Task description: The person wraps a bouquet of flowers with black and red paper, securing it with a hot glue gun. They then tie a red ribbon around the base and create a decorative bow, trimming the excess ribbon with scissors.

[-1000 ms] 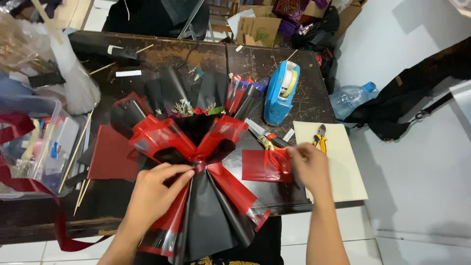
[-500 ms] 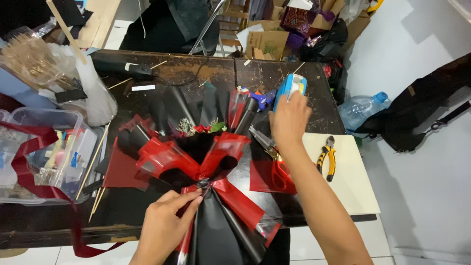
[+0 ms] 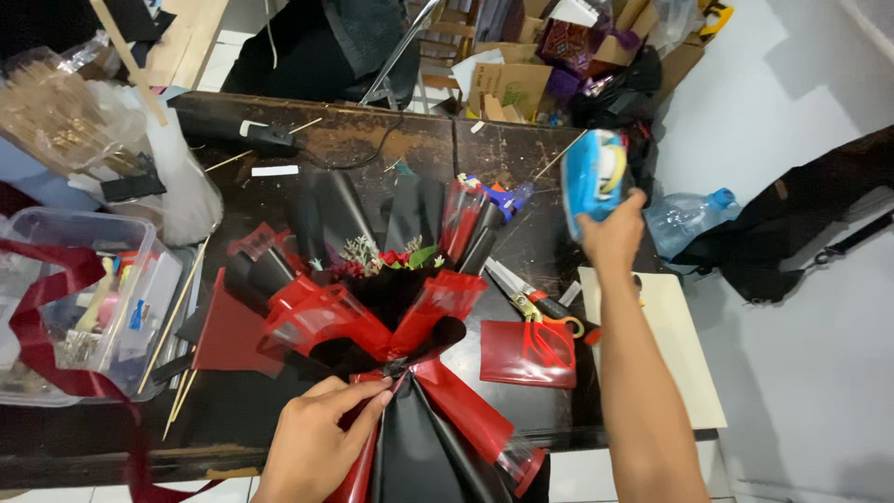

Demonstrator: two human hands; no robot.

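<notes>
A bouquet [image 3: 391, 298] wrapped in black and red paper lies on the dark wooden table [image 3: 372, 149], its small flowers and greens showing at the centre. My left hand [image 3: 321, 433] pinches the wrapping at the gathered neck, near the table's front edge. My right hand [image 3: 610, 233] is raised over the table's right side and grips a blue tape dispenser [image 3: 591, 177], lifted off the surface.
Scissors [image 3: 526, 298] lie on a red sheet [image 3: 529, 354] right of the bouquet. A cream board [image 3: 684, 363] sits at the right edge. A clear plastic box [image 3: 84, 298] of supplies and red ribbon [image 3: 42, 307] stand left. A water bottle [image 3: 684, 219] and cardboard boxes [image 3: 507, 84] lie beyond.
My right hand went from the red sheet up to the blue tape dispenser, took hold of it and lifted it. My left hand stayed at the bouquet's neck.
</notes>
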